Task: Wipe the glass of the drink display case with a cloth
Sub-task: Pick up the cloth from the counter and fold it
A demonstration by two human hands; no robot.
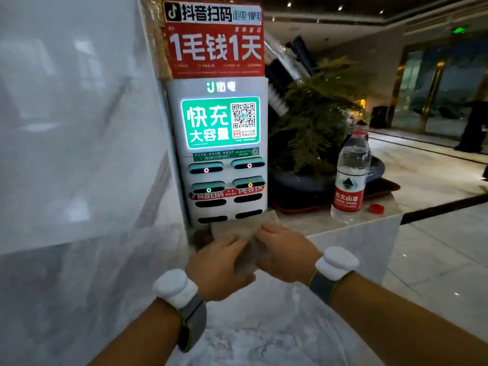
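A grey-beige cloth (245,228) lies on the marble counter (277,326) at the foot of a power-bank rental station. My left hand (215,268) and my right hand (285,253) both rest on the cloth, fingers curled into its folds, side by side. Each wrist wears a white tracker on a grey strap. No drink display case shows in the head view; a pale marble wall (74,128) fills the left side.
The power-bank station (219,151) with a lit green screen and a red poster stands right behind the cloth. An uncapped water bottle (350,178) and its red cap (376,208) sit at the counter's right end. A potted fern (317,122) on a dark tray stands behind.
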